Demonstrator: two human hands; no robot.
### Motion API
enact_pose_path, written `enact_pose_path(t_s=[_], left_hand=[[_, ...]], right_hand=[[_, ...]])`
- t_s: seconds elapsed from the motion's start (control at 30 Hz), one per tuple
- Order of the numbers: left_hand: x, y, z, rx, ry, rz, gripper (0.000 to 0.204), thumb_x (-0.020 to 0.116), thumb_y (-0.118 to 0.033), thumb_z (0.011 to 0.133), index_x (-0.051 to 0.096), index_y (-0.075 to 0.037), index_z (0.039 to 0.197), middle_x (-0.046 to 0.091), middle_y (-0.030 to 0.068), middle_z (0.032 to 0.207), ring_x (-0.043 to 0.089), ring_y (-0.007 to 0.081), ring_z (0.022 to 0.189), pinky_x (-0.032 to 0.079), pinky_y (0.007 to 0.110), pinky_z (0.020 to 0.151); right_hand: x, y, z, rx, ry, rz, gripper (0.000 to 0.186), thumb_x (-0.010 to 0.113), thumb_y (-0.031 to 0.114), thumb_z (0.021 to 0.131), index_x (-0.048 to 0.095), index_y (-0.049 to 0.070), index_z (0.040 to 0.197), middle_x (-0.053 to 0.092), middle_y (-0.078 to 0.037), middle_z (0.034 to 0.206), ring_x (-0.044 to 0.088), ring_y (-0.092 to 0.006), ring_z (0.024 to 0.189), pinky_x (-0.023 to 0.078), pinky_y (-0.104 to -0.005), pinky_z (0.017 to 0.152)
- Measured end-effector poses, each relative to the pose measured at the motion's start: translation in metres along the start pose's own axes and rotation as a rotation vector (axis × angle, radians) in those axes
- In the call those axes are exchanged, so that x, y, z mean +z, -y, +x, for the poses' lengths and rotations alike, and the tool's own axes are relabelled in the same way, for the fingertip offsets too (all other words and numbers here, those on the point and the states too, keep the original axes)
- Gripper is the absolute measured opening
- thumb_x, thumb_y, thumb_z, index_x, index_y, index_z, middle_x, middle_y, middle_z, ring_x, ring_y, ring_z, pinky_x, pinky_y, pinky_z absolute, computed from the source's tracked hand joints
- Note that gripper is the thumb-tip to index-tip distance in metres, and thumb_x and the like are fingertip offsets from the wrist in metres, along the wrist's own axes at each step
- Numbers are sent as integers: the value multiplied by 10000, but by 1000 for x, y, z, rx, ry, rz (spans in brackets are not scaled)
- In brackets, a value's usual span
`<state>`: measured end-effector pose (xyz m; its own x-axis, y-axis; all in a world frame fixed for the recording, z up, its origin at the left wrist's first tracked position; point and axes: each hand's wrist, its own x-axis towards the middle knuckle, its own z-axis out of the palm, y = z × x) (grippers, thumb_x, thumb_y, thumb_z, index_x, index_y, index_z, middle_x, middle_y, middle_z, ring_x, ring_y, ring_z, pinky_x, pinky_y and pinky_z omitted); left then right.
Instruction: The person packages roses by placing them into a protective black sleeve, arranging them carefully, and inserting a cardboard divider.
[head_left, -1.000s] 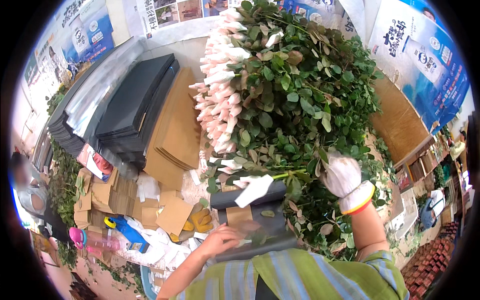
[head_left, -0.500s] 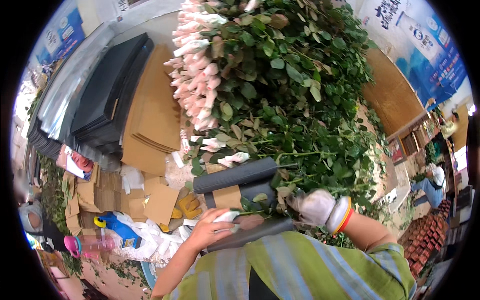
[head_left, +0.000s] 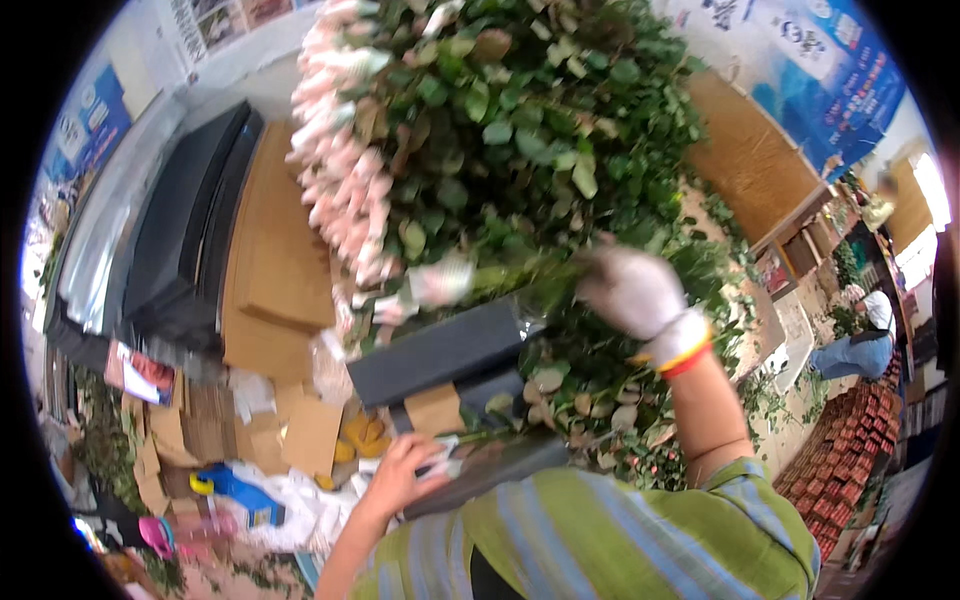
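Observation:
My right hand point(head_left: 630, 295) wears a white glove with red-and-yellow cuff and grips a rose stem; it is motion-blurred, and the netted bud point(head_left: 440, 283) points left. My bare left hand point(head_left: 405, 470) has curled fingers on a white-netted rose point(head_left: 440, 462) lying in a dark sheet wrapper point(head_left: 510, 470), near a small brown card point(head_left: 432, 410). A dark grey wrapped bundle point(head_left: 435, 350) lies between my hands. Beyond them is a high pile of leafy roses point(head_left: 540, 120), their pale pink netted heads point(head_left: 340, 190) all at the left.
Stacked dark sheets point(head_left: 180, 220), cardboard point(head_left: 265, 250), yellow gloves point(head_left: 365, 438), a blue tool point(head_left: 250, 495) and a pink bottle point(head_left: 160, 535) lie left. A wooden board point(head_left: 750, 150) stands right. Co-workers point(head_left: 865, 340) are farther right, beside rows of red bundles point(head_left: 835, 460).
My right hand has risen from low by the wrapper, lifting a rose over the dark bundle. My left hand remains low at the wrapper. The whole view has shifted.

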<state>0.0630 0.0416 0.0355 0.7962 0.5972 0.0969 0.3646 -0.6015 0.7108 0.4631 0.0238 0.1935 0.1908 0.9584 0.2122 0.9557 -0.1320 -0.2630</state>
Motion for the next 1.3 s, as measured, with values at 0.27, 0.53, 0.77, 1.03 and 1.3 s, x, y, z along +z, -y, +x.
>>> enact_pose_path(t_s=[0.27, 0.53, 0.77, 1.03, 1.3], left_hand=[[-10, 4, 21, 221, 210, 38, 521, 800, -243, 731, 613, -94, 1194, 625, 125, 1244, 573, 324, 1111, 472, 401, 954], [1, -2, 5, -41, 29, -234, 476, 791, -219, 758, 629, -97, 1189, 601, 126, 1291, 574, 339, 1176, 452, 426, 1009], [-10, -8, 8, 63, -35, 254, 435, 862, -386, 632, 722, -180, 989, 398, 179, 1433, 353, 405, 1322, 326, 483, 1043], [4, 4, 7, -8, -103, -31, 215, 799, -140, 734, 731, -111, 936, 530, 144, 1358, 541, 369, 1164, 435, 463, 999], [18, 13, 4, -6, -185, -121, 250, 790, -134, 769, 710, -82, 1000, 488, 196, 1384, 521, 383, 1218, 449, 425, 1008]], right_hand=[[-74, 55, -49, -319, 416, 208, 231, 677, 205, 809, 722, 109, 1014, 682, -154, 793, 675, -328, 733, 538, -414, 645], [60, 29, -61, -491, 565, 52, 289, 626, 183, 825, 610, 69, 1090, 657, -176, 740, 660, -379, 696, 529, -478, 601], [54, 24, -50, -551, 686, -130, 112, 617, 124, 756, 621, 15, 779, 654, -181, 707, 672, -375, 698, 546, -454, 604], [32, 25, -18, -227, 29, 68, 177, 618, 187, 863, 674, 52, 964, 682, -152, 822, 686, -316, 726, 564, -390, 647], [104, 3, 51, -87, 369, -227, 269, 598, 181, 848, 643, 67, 1087, 708, -171, 988, 694, -338, 898, 564, -441, 787]])
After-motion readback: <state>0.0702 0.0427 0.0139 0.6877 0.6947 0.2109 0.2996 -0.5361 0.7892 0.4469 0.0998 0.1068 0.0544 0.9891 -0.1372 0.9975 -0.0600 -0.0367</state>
